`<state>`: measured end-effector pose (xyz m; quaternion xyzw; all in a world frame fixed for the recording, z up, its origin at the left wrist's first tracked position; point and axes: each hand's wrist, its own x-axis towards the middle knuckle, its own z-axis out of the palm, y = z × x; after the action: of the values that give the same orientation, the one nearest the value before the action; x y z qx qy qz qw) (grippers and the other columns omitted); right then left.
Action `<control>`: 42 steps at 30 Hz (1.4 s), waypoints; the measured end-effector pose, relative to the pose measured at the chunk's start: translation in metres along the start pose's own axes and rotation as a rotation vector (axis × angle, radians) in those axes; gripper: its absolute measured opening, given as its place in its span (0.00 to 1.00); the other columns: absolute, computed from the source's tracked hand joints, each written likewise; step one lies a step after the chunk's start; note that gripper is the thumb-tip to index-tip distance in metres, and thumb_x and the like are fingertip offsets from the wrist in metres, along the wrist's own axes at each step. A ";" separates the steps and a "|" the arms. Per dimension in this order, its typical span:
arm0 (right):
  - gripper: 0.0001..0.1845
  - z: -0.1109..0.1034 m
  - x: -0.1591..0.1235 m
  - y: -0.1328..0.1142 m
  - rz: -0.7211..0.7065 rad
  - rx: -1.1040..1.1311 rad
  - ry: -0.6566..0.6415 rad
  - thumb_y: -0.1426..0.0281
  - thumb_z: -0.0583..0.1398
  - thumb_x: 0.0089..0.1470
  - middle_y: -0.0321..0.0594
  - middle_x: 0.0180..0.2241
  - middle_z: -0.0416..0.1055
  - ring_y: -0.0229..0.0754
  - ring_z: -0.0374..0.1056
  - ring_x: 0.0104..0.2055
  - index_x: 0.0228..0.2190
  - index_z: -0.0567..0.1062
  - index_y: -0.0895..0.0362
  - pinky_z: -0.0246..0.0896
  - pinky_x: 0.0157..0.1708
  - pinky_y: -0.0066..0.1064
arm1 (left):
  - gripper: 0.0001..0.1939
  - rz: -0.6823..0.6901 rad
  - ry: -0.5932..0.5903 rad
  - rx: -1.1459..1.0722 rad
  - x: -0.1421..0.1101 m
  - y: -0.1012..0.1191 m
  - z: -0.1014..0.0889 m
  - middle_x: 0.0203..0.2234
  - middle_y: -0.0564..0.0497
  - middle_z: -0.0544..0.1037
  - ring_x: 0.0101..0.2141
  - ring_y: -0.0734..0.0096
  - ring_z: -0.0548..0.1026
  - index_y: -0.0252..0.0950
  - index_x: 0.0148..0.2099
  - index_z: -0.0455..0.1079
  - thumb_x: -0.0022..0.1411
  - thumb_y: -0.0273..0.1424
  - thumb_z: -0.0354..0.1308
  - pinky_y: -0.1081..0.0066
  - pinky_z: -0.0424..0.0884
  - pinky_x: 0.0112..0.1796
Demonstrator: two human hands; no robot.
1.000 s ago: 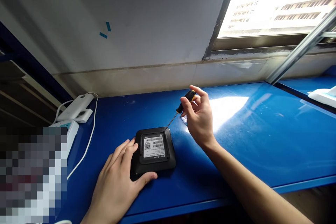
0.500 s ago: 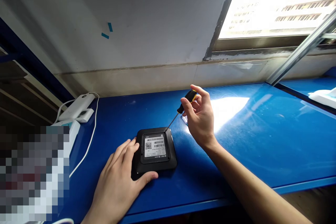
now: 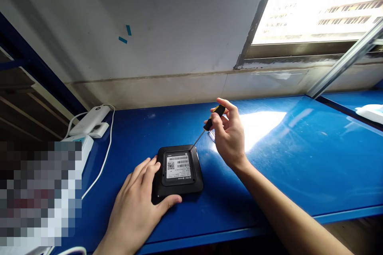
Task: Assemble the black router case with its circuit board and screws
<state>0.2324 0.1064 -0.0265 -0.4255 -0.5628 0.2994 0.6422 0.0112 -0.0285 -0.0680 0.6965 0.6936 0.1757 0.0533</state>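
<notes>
A small black square device (image 3: 178, 170) lies bottom-up on the blue bench (image 3: 284, 159), its white label with a QR code facing me. My left hand (image 3: 140, 203) rests flat against its left side, thumb along the near edge, holding it in place. My right hand (image 3: 229, 133) grips a screwdriver (image 3: 214, 117) with a black and yellow handle. Its thin shaft slants down to the left, and the tip meets the device's far right corner.
At the bench's left end lie a white power bank (image 3: 91, 116), a smaller white box and a white cable (image 3: 103, 155). A blurred patch covers the lower left. A wall and window rise behind the bench. A white object (image 3: 371, 111) sits far right.
The view has drifted slightly, so everything sits a little further right. My right fingers have shifted on the screwdriver handle. The device and my left hand stay as they were.
</notes>
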 end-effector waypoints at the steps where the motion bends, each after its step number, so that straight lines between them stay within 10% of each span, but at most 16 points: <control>1: 0.19 -0.001 0.001 0.000 0.015 0.015 0.002 0.63 0.58 0.61 0.38 0.42 0.71 0.39 0.75 0.33 0.53 0.68 0.49 0.76 0.32 0.34 | 0.39 0.004 0.002 0.001 0.000 0.000 0.000 0.62 0.46 0.72 0.63 0.46 0.67 0.45 0.60 0.66 0.56 0.63 0.55 0.45 0.70 0.57; 42: 0.13 -0.006 0.005 0.001 0.073 0.128 0.019 0.61 0.58 0.63 0.36 0.39 0.75 0.40 0.74 0.38 0.49 0.73 0.49 0.76 0.34 0.33 | 0.39 -0.011 -0.006 -0.010 -0.001 0.002 -0.003 0.61 0.45 0.73 0.62 0.45 0.68 0.43 0.59 0.67 0.56 0.64 0.54 0.43 0.70 0.56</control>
<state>0.2390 0.1101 -0.0251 -0.4065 -0.5208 0.3539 0.6620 0.0117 -0.0302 -0.0646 0.6929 0.6965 0.1768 0.0597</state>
